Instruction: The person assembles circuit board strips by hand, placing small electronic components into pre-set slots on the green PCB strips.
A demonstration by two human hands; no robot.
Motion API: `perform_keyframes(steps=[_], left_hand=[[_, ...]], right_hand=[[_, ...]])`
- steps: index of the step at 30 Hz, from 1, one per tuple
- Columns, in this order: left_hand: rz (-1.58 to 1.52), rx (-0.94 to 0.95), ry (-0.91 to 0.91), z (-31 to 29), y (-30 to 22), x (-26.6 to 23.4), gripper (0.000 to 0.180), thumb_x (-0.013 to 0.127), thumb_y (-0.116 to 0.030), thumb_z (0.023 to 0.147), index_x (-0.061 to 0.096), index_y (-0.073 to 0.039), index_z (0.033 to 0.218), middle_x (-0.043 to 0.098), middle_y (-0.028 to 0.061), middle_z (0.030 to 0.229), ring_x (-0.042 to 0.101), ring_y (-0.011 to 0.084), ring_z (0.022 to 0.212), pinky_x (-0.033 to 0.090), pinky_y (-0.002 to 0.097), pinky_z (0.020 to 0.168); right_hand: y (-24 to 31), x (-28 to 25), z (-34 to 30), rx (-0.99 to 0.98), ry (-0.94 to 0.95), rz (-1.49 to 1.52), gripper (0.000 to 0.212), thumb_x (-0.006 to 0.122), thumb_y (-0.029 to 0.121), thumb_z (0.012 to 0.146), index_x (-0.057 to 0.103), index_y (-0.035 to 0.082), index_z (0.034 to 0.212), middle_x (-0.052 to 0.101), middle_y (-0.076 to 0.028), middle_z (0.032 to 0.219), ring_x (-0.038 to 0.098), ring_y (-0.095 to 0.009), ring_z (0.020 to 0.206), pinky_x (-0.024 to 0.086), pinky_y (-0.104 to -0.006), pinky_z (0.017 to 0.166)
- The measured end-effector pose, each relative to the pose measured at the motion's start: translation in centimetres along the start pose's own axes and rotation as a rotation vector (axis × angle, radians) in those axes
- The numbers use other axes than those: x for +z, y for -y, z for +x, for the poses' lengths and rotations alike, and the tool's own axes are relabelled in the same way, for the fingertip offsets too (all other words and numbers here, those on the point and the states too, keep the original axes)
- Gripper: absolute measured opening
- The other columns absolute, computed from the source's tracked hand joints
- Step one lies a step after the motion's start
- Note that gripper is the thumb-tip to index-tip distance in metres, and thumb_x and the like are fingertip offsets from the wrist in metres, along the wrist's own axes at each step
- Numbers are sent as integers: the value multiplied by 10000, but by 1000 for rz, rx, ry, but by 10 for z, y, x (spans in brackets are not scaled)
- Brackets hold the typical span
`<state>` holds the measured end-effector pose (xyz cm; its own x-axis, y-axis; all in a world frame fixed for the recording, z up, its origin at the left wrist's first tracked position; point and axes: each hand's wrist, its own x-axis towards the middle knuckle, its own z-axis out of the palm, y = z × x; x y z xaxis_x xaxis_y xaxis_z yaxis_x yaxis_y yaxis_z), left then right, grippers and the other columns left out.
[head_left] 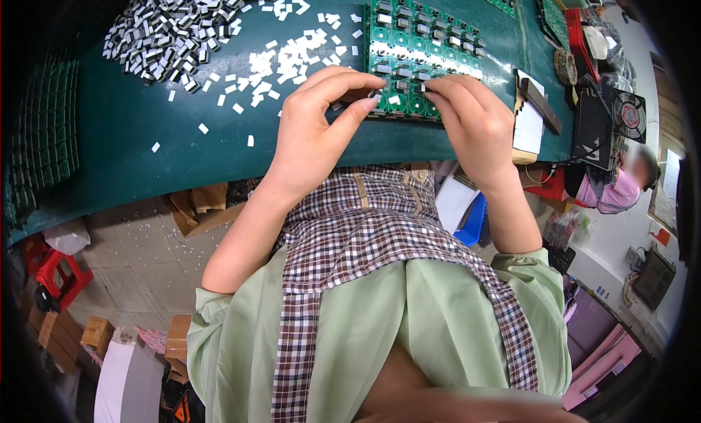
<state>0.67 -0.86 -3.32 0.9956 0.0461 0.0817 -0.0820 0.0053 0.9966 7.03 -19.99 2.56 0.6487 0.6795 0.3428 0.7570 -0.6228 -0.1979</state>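
A green circuit board panel [436, 49] with rows of small dark and silver parts lies on the table in front of me. At its near left corner, my left hand [315, 120] pinches a small dark block [374, 94] between thumb and forefinger. My right hand [475, 120] is at the panel's near right part. Its thumb and fingertips are closed on a small light-topped piece [423, 89], mostly hidden by the fingers. A white slip [395, 100] rests on the board between the two hands.
A heap of small black-and-white blocks [171, 43] sits at the far left of the green table [131, 145], with loose white slips [285, 62] scattered nearby. Board stacks [45, 124] stand at the left edge. A dark bar [540, 105] lies on papers at right; a person [617, 186] sits beyond.
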Motion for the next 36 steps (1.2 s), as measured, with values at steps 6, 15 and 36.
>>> perform_keyframes(steps=[6,15,36], left_hand=[[-57,38,-96,0,2,5,183,620,7,793,654,14,972,623,99,889,596,184,796,468,285,735],[-67,32,-95,-1,3,5,189,620,13,791,653,16,977,622,99,892,610,181,811,481,279,746],[-55,39,-91,-1,2,6,184,625,2,792,657,8,973,625,106,909,607,199,811,478,292,743]], right_hand=[[-3,1,0,-37,-6,11,155,671,16,729,639,45,878,632,-73,826,637,-245,743,515,-329,636],[1,-3,5,-85,53,-59,189,647,9,698,647,38,885,622,-73,835,637,-240,753,523,-322,640],[-4,-9,8,-50,95,21,167,655,11,730,647,37,894,623,-90,843,632,-268,752,515,-345,650]])
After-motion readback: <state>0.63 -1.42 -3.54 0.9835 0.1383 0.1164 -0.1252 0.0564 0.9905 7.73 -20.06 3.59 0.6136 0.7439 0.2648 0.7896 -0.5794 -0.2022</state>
